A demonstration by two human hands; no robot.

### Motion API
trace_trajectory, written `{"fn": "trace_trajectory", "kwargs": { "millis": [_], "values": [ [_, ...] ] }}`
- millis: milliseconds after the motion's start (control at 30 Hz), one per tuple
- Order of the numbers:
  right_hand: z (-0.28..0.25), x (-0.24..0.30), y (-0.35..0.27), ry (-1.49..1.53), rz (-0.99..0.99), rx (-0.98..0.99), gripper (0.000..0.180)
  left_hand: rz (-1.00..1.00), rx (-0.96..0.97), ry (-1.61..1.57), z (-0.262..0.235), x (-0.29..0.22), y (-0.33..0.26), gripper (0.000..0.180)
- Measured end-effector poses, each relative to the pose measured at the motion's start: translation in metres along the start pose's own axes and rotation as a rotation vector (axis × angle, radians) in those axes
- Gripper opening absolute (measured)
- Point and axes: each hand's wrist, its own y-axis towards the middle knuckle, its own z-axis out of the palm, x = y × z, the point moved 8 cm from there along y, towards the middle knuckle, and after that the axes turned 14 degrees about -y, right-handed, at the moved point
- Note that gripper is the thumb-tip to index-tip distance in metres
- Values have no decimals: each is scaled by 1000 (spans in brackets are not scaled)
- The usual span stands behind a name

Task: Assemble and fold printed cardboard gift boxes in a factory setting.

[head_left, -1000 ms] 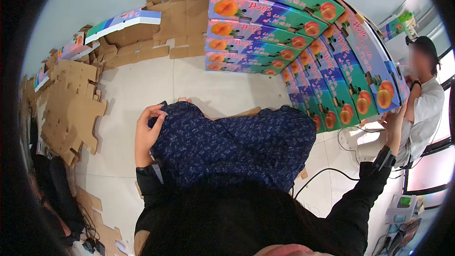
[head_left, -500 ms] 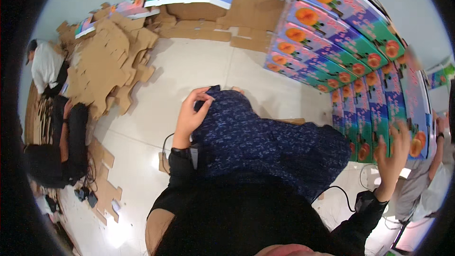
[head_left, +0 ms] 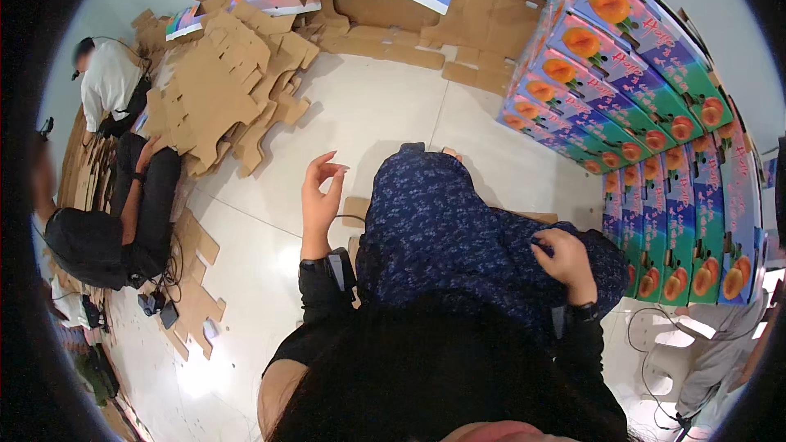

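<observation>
Your navy patterned skirt [head_left: 434,221] lay spread across your lap, in the middle of the view, below both hands. Your right hand [head_left: 567,260] was over the right part of the skirt, its grip loosely curled with thumb and fingers apart and nothing visible between them; whether it touched the cloth, you could not tell. Your left hand [head_left: 322,188] was raised just beside the skirt's left edge, its grip empty, thumb and fingers parted. To the right, peach-printed cartons [head_left: 679,213] in green, blue and pink stood stacked in two groups that met at a corner, the nearer one just past your right hand. Ahead and to the left, a pile of flattened brown cardboard [head_left: 214,86] lay on the pale tiled floor [head_left: 377,106]. Beyond it, a person in a white top [head_left: 115,82] bent forward; nearer, a person in black [head_left: 86,237] sat beside the pile, close to dark cables [head_left: 173,274]
</observation>
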Motion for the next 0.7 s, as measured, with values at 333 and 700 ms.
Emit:
{"fn": "trace_trajectory", "kwargs": {
  "millis": [333, 700],
  "values": [
    [52, -12, 2, 65, 65, 66, 16, 62, 4, -37, 30, -13, 6, 29],
    [45, -18, 2, 98, 93, 57, 14, 91, 50, -72, 56, -32, 8, 28]
  ]
}}
